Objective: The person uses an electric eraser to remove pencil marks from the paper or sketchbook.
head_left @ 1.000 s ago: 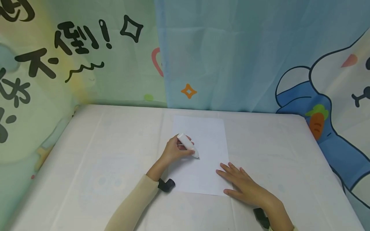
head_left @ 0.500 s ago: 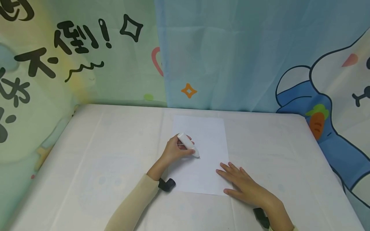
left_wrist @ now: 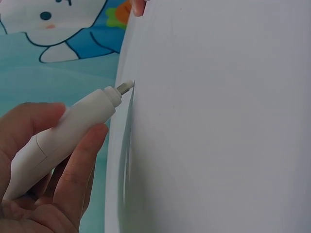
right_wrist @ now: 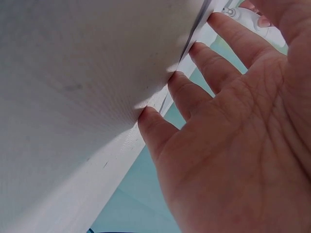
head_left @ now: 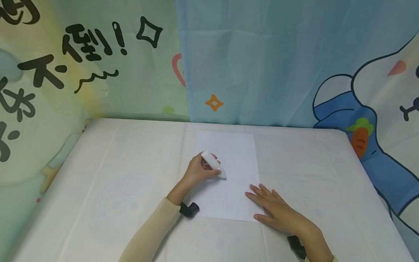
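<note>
A white pen (head_left: 210,160), mid-frame in the head view, is pinched by the left hand (head_left: 195,172); the left-wrist view reveals its silvery tip (left_wrist: 125,87) plainly. At lower right, the right hand (head_left: 274,210), fingers spread, grasping nothing, rests on the paper's (head_left: 236,153) edge.

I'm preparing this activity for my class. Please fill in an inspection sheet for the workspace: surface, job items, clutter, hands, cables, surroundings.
Surface: white tabletop, with visible creases.
Job items: white sheet of paper on the tabletop; white pen-shaped tool, its narrow tip over the sheet, contact unclear.
Clutter: nothing seen.
Hands: left hand grips the tool; right hand has spread fingers, with fingertips at the sheet's right edge. Each wrist wears a dark device.
Cables: a thin pale line beside the left hand; cannot tell whether it is a cord.
Surroundings: printed backdrop behind the tabletop, with dark lettering, stars and a cartoon animal.
</note>
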`<action>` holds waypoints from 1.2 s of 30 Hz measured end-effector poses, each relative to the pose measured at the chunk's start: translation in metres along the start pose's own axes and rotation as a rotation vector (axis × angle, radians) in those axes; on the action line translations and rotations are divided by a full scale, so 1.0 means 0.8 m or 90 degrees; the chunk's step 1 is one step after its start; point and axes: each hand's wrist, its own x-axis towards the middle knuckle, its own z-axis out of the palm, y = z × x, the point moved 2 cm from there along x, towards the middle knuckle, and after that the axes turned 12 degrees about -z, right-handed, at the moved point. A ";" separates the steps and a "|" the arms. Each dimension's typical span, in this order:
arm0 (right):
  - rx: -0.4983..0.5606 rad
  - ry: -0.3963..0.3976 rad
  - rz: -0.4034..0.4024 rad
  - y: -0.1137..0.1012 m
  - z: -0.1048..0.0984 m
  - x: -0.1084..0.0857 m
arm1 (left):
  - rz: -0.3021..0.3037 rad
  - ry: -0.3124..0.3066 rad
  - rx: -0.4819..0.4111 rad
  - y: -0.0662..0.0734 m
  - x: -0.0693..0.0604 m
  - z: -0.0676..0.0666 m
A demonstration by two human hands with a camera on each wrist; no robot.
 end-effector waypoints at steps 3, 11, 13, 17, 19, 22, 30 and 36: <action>0.004 -0.003 0.008 0.000 0.000 -0.001 | 0.000 0.003 0.002 0.000 0.000 0.000; 0.004 0.004 -0.004 0.000 0.000 -0.002 | -0.003 0.005 0.008 -0.003 0.002 0.000; 0.000 0.006 -0.011 0.001 0.000 -0.002 | -0.002 0.006 0.009 -0.004 0.002 -0.001; -0.003 0.009 -0.013 0.001 0.000 -0.003 | 0.001 0.003 0.007 -0.004 0.001 0.000; -0.002 0.010 -0.014 0.001 0.000 -0.003 | 0.002 0.002 0.007 -0.004 0.002 0.000; 0.004 0.007 -0.009 0.000 0.000 -0.002 | 0.006 0.000 0.006 -0.004 0.002 0.000; -0.002 0.002 0.001 0.001 0.000 -0.001 | 0.005 -0.005 0.008 -0.002 0.002 0.001; -0.005 0.005 0.000 0.001 0.000 -0.001 | 0.002 -0.002 0.012 0.000 0.002 0.000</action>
